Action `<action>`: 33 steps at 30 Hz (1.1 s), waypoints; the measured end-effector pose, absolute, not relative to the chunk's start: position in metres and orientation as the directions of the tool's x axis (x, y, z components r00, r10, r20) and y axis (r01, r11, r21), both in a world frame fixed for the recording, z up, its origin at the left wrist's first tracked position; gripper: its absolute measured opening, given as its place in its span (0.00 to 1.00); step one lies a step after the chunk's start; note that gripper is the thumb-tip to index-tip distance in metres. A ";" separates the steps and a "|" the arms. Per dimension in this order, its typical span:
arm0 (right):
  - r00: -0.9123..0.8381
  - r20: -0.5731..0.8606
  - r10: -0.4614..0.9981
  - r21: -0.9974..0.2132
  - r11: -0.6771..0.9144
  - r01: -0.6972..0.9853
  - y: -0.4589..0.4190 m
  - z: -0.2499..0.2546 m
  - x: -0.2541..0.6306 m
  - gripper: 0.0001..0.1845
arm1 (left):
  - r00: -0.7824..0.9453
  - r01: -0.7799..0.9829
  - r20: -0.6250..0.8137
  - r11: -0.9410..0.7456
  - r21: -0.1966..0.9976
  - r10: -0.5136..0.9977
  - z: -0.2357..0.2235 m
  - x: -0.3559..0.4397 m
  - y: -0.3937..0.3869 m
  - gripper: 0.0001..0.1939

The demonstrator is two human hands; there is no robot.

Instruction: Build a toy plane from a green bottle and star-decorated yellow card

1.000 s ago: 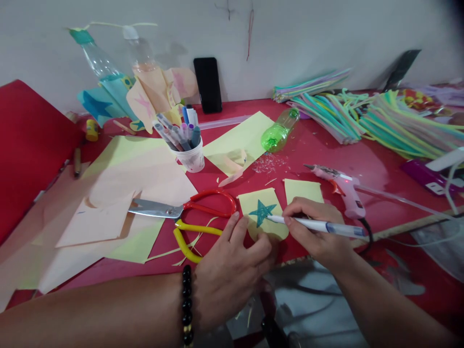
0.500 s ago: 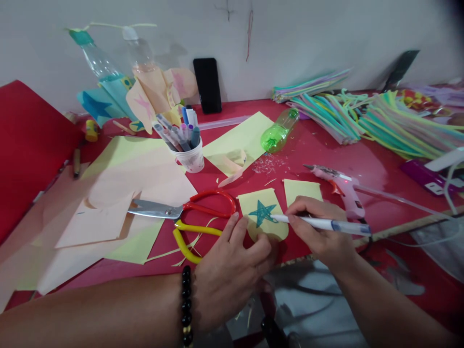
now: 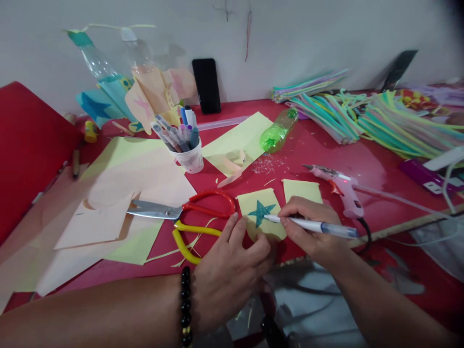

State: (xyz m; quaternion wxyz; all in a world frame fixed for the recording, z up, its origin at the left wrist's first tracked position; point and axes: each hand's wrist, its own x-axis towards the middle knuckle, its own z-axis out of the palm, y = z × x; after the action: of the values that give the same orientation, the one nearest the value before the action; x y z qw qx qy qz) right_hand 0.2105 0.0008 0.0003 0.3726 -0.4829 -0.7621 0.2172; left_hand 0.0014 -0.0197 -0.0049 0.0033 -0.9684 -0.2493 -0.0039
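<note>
My right hand (image 3: 311,227) is shut on a white marker pen (image 3: 311,225), its tip touching the right arm of a teal star (image 3: 260,212) drawn on a small yellow paper piece (image 3: 253,200). My left hand (image 3: 232,275) lies spread just below and left of that paper, its fingertips on the red table and the thumb side against the paper's lower edge. The paper's bottom is partly hidden behind my hands. Another yellow paper piece (image 3: 301,189) sits just above my right hand.
Large scissors with red and yellow handles (image 3: 181,212) lie left of my left hand, on pale paper sheets. A pink glue gun (image 3: 344,195) stands right of my right hand. Behind are a marker cup (image 3: 186,159), a green bottle (image 3: 277,131), and several bundled colored straws (image 3: 398,128).
My right hand and the marker have shifted slightly left, bringing the tip onto the star's right arm. My left hand and the paper stay nearly still.
</note>
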 end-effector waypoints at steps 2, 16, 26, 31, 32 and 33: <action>-0.259 0.361 0.896 -0.690 0.444 0.572 0.001 0.001 0.210 0.05 | 0.873 0.488 0.003 -0.873 0.000 0.488 -0.005 0.002 -0.020 0.24; -0.137 0.386 0.912 -0.682 0.382 0.624 0.002 -0.005 0.212 0.05 | 0.873 0.487 -0.026 -0.873 -0.009 0.487 -0.003 0.002 -0.020 0.25; -0.134 0.393 0.910 -0.700 0.390 0.598 0.001 0.000 0.214 0.06 | 0.868 0.497 -0.005 -0.868 -0.013 0.497 -0.005 0.001 -0.021 0.26; -0.160 0.383 0.910 -0.703 0.399 0.589 -0.001 -0.001 0.217 0.08 | 0.866 0.500 -0.019 -0.866 0.015 0.499 -0.004 0.001 -0.021 0.23; -0.158 0.385 0.909 -0.706 0.400 0.585 -0.001 -0.001 0.218 0.08 | 0.865 0.501 -0.017 -0.865 0.021 0.501 -0.004 0.001 -0.021 0.23; -0.155 0.386 0.909 -0.709 0.400 0.581 -0.001 -0.002 0.218 0.08 | 0.865 0.502 -0.013 -0.864 0.027 0.502 -0.004 0.001 -0.021 0.23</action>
State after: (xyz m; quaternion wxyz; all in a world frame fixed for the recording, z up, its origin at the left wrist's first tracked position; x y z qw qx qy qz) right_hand 0.2180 -0.0014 -0.0018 0.4045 -0.5086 -0.7324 0.2031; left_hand 0.0011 -0.0210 -0.0038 -0.0147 -0.9655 -0.2599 0.0029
